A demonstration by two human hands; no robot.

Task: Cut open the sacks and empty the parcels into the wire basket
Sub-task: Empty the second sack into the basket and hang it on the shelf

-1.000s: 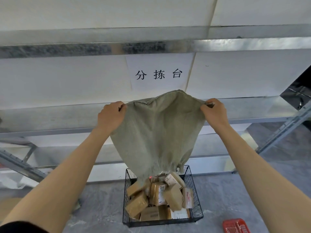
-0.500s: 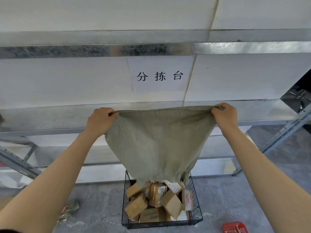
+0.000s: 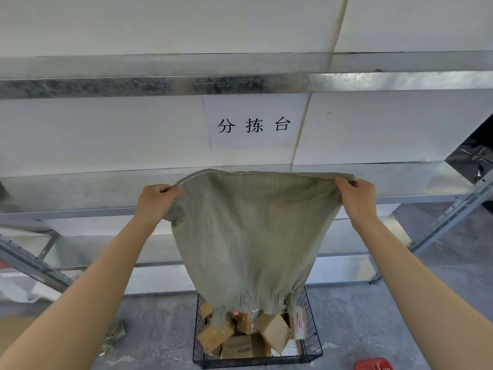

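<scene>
A grey-green woven sack (image 3: pixel 248 236) hangs upside down, its open mouth just above the black wire basket (image 3: pixel 314 340) on the floor. My left hand (image 3: pixel 156 201) grips the sack's upper left corner and my right hand (image 3: pixel 356 198) grips the upper right corner, both raised with the top edge stretched between them. Several brown cardboard parcels (image 3: pixel 272 331) lie piled in the basket, partly hidden by the sack's mouth.
A metal shelving rack (image 3: pixel 400 84) with white panels and a paper sign (image 3: pixel 253 124) stands right behind the basket. A red object (image 3: pixel 372 364) lies on the grey floor at the lower right. A scrap of sacking (image 3: pixel 114 332) lies at the lower left.
The sack's top edge was first bunched, then pulled wide, and both hands now hold it slightly lower and closer. The sack's mouth has dropped nearer the parcels.
</scene>
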